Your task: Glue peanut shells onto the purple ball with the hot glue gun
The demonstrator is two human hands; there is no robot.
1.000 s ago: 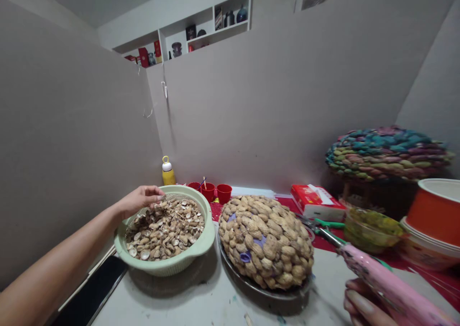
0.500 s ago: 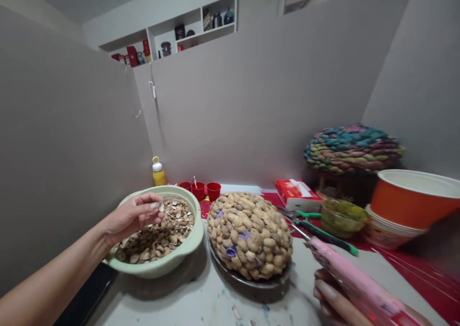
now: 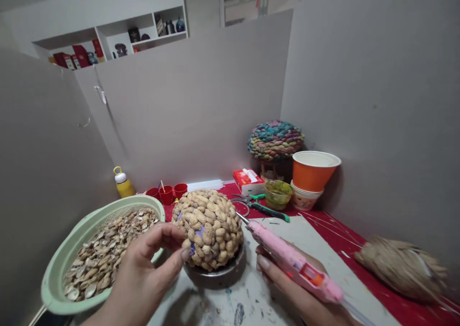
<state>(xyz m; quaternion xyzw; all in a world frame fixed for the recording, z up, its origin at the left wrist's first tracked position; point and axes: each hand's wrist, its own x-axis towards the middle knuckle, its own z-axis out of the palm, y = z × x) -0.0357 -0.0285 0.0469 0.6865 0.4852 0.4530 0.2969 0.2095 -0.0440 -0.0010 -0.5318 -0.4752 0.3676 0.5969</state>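
Observation:
My left hand [image 3: 151, 263] is closed in a pinch on a peanut shell [image 3: 186, 243], at the left side of a peanut-covered ball [image 3: 212, 220]. Purple patches of the ball's surface show between the shells. It sits in a shallow metal dish [image 3: 215, 272]. My right hand [image 3: 287, 278] is wrapped round a pink glue gun [image 3: 283, 254], whose metal nozzle points at the ball's right side. To the left, a pale green colander [image 3: 53, 287] holds many loose peanut shells [image 3: 108, 254].
Behind the ball stand red cups [image 3: 166, 195], a tissue pack [image 3: 247, 181], green-handled pliers [image 3: 268, 211] and a glass bowl [image 3: 278, 195]. Orange paper tubs [image 3: 312, 172] and a colourful braided dome [image 3: 276, 140] stand back right. Brown twine [image 3: 400, 266] lies far right; a yellow bottle [image 3: 124, 184] stands left.
My left hand has moved from above the colander to the ball's left side, still pinching a shell. The view has swung right, bringing the twine into sight. The glue gun is nearer the ball.

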